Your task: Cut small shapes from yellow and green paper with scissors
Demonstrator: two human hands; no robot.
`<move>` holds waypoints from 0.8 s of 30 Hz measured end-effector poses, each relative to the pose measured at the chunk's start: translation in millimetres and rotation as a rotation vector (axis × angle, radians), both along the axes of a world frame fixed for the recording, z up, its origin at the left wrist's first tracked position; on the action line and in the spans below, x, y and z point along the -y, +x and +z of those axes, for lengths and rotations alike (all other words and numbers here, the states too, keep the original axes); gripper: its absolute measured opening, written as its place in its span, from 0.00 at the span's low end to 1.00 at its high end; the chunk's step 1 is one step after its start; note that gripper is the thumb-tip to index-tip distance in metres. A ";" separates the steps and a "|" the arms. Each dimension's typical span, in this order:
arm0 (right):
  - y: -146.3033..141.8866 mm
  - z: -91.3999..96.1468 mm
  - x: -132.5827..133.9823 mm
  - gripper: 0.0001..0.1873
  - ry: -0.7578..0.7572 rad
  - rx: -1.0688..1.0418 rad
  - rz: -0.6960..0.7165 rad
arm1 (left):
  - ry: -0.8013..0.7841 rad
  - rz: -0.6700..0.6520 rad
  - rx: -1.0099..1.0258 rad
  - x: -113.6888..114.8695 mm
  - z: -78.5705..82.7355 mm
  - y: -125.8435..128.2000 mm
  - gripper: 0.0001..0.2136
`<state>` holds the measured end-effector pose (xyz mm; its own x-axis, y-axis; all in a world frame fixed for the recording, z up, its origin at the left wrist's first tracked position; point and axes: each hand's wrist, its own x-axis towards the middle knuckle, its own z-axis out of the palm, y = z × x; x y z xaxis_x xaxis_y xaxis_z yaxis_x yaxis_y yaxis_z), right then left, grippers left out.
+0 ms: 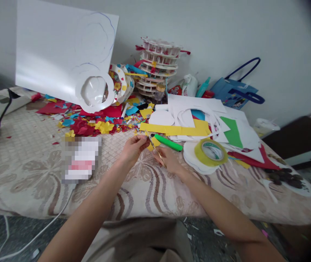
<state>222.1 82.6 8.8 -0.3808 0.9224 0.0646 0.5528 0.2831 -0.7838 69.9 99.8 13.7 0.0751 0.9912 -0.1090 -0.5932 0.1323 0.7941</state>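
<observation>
In the middle of the table, my right hand [166,160] is closed round a pair of scissors [159,155], gold-toned with slim blades that point up and left. Just left of the blades, my left hand [135,148] is pinched at the fingertips; whatever lies between them is too small to make out. A piece of yellow paper [154,143] shows right behind the scissors, and I cannot tell whether it is held or lying on the cloth. Beyond my right hand lies a green marker [168,142], with a strip of yellow paper [172,130] behind it.
To the right, a roll of yellow tape [211,152] rests on white cut paper. A phone with a cable [81,160] lies left. Colourful scraps [87,125], a tiered white paper structure [158,65], a white board [63,47] and a blue bag [234,92] stand towards the wall.
</observation>
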 end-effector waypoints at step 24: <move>-3.6 7.0 2.5 0.23 0.028 0.097 -0.033 | -0.015 0.002 0.022 -0.7 -2.6 1.4 0.08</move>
